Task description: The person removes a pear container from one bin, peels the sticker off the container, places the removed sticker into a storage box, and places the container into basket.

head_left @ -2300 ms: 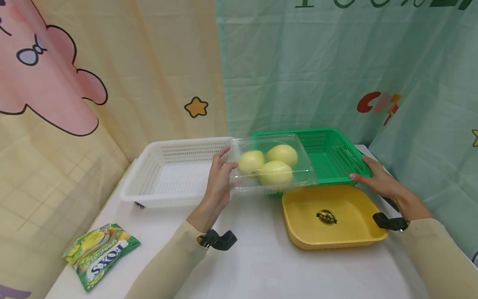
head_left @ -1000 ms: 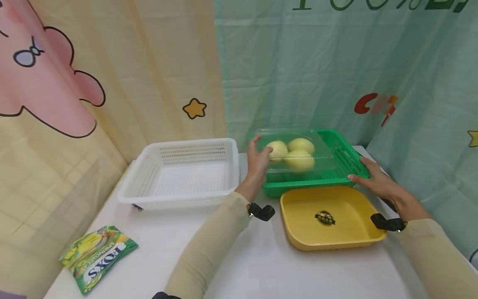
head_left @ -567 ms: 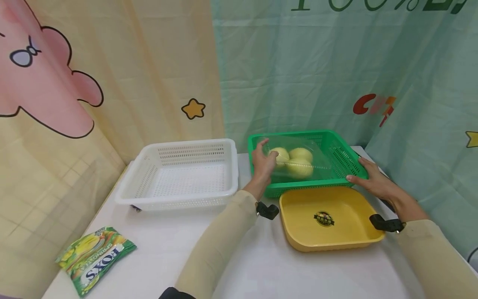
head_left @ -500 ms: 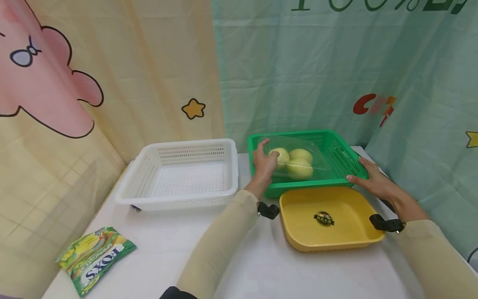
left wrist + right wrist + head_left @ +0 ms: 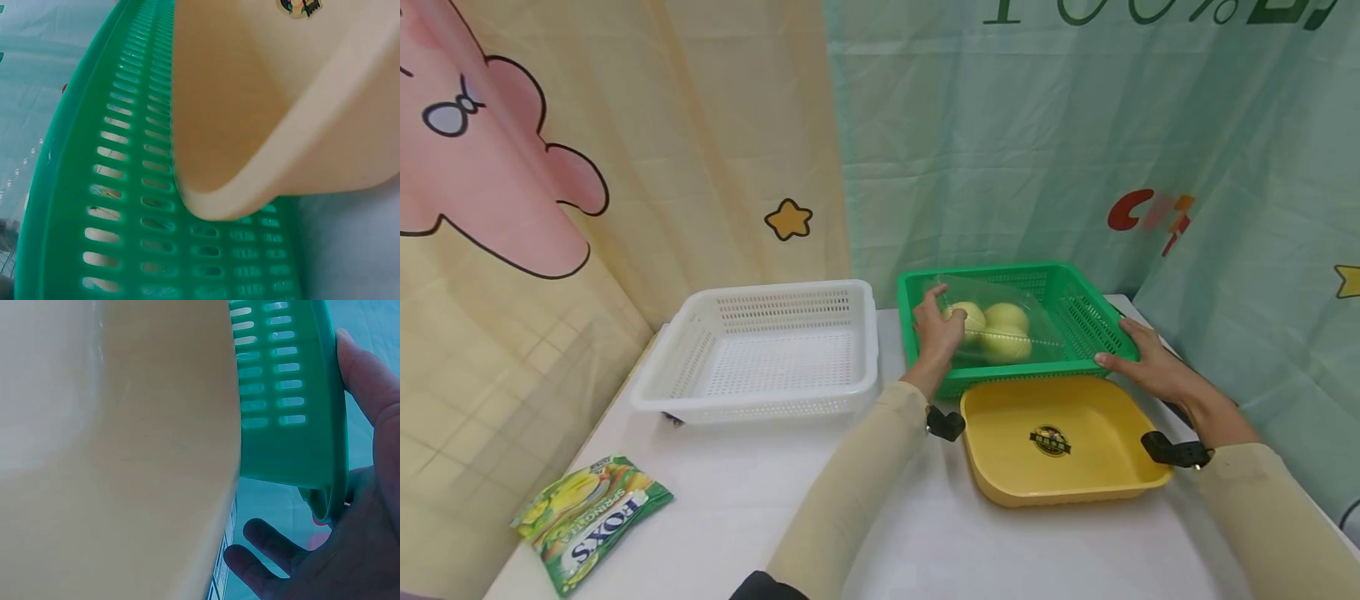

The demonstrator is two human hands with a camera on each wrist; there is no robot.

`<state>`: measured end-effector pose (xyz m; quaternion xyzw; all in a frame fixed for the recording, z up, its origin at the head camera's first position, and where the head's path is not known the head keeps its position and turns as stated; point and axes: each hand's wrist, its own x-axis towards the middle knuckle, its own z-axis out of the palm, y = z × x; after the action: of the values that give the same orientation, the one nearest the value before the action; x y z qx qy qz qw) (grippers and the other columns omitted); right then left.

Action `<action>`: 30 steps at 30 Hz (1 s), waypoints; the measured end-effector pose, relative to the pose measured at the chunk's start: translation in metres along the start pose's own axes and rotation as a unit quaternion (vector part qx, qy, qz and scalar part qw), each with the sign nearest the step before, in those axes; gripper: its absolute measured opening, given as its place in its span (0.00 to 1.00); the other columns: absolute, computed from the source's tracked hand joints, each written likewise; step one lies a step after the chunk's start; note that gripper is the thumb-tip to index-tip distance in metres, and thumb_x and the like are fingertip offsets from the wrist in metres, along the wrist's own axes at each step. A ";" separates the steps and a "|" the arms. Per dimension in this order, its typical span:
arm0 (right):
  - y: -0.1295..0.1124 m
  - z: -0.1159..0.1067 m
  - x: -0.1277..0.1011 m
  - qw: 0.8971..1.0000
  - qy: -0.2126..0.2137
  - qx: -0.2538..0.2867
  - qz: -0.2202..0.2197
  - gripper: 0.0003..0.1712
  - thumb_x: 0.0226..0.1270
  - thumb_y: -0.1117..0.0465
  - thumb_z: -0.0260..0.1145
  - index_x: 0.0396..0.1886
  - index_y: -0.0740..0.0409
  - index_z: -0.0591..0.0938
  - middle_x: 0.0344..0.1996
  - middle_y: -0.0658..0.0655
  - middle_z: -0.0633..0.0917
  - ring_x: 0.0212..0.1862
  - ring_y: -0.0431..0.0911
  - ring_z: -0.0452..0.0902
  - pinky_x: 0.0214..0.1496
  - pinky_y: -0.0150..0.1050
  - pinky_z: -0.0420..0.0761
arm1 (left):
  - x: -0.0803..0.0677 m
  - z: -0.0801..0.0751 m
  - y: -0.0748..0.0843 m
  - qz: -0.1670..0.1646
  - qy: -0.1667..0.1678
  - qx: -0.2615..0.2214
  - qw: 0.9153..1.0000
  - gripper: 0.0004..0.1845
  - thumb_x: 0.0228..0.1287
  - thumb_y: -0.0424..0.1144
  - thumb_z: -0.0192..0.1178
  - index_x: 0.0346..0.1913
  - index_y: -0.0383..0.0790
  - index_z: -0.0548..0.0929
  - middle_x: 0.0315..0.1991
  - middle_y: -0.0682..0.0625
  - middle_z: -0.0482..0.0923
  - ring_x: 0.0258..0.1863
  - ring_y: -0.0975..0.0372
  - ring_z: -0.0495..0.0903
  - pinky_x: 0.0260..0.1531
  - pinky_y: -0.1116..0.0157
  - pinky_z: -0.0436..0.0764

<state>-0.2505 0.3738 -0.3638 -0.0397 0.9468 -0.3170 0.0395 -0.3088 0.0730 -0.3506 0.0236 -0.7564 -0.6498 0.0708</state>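
Observation:
My left hand [image 5: 936, 335] grips the left end of a clear plastic box [image 5: 1041, 327]. Three round, pale yellow-green fruits [image 5: 1004, 343] show through its lid. The box lies within the green slotted basket [image 5: 1000, 271], toward its left side and slightly tilted. At the basket's right front corner, my right hand [image 5: 1159, 363] holds the rim, thumb on top. In the right wrist view that thumb [image 5: 369, 375] presses against the green rim, and two fingers extend below the corner. The left wrist view shows the basket wall [image 5: 134, 187], with the left hand out of sight.
A yellow tub [image 5: 1075, 462] with a dark round label stands right in front of the green basket. To the left is a white slotted basket [image 5: 760, 408]. A green FOX'S candy bag [image 5: 597, 518] lies at the table's left front. Printed curtains [image 5: 722, 150] close off the back and sides.
My left hand has carried the box of fruits rightward and down, from between the two baskets into the green one. My right hand has stayed on the basket's corner.

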 end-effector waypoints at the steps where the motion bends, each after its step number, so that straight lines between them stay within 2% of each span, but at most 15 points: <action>1: 0.000 0.000 0.000 1.000 0.000 -0.001 0.001 0.56 0.67 0.40 0.54 0.72 0.69 0.32 0.70 0.78 0.33 0.68 0.75 0.37 0.63 0.74 0.47 | 0.000 0.000 0.000 -0.001 -0.006 0.005 1.000 0.28 0.61 0.35 0.53 0.64 0.55 0.66 0.67 0.44 0.57 0.65 0.49 0.58 0.58 0.52 0.67; 6: -0.001 -0.001 0.000 1.000 0.003 -0.001 0.000 0.56 0.68 0.40 0.54 0.72 0.68 0.32 0.70 0.77 0.33 0.67 0.75 0.38 0.63 0.75 0.47 | 0.004 -0.004 -0.001 -0.004 -0.035 0.036 0.999 0.29 0.62 0.35 0.52 0.66 0.56 0.63 0.67 0.42 0.57 0.63 0.48 0.60 0.54 0.52 0.67; 13: -0.002 0.001 -0.001 1.000 0.002 0.001 0.002 0.56 0.67 0.40 0.54 0.72 0.68 0.32 0.70 0.77 0.33 0.66 0.74 0.39 0.63 0.75 0.47 | 0.006 -0.003 -0.004 -0.036 -0.080 0.076 0.993 0.30 0.65 0.36 0.54 0.67 0.57 0.58 0.68 0.39 0.55 0.63 0.47 0.62 0.45 0.55 0.72; 21: -0.002 0.002 -0.002 1.000 0.000 0.006 0.006 0.56 0.67 0.40 0.54 0.72 0.68 0.32 0.71 0.76 0.33 0.66 0.73 0.39 0.63 0.75 0.47 | 0.006 0.001 -0.005 -0.045 -0.099 0.133 0.985 0.31 0.64 0.39 0.58 0.67 0.54 0.57 0.66 0.35 0.60 0.62 0.45 0.66 0.53 0.50 0.74; 26: -0.003 0.002 -0.002 1.000 -0.002 0.002 0.013 0.56 0.67 0.39 0.53 0.72 0.67 0.32 0.71 0.76 0.33 0.65 0.73 0.39 0.63 0.75 0.47 | 0.006 0.001 -0.005 -0.055 -0.114 0.162 0.979 0.32 0.64 0.40 0.59 0.67 0.53 0.57 0.60 0.35 0.68 0.57 0.47 0.71 0.50 0.53 0.75; 30: -0.004 0.001 -0.002 1.000 -0.003 0.000 0.015 0.57 0.67 0.39 0.53 0.73 0.66 0.31 0.71 0.76 0.33 0.65 0.73 0.39 0.63 0.75 0.47 | 0.007 -0.001 -0.006 -0.059 -0.126 0.170 0.976 0.32 0.64 0.39 0.58 0.68 0.51 0.57 0.55 0.35 0.73 0.46 0.49 0.74 0.42 0.57 0.76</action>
<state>-0.2481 0.3702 -0.3619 -0.0263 0.9471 -0.3162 0.0475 -0.3161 0.0705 -0.3558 -0.0017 -0.8562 -0.5122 -0.0684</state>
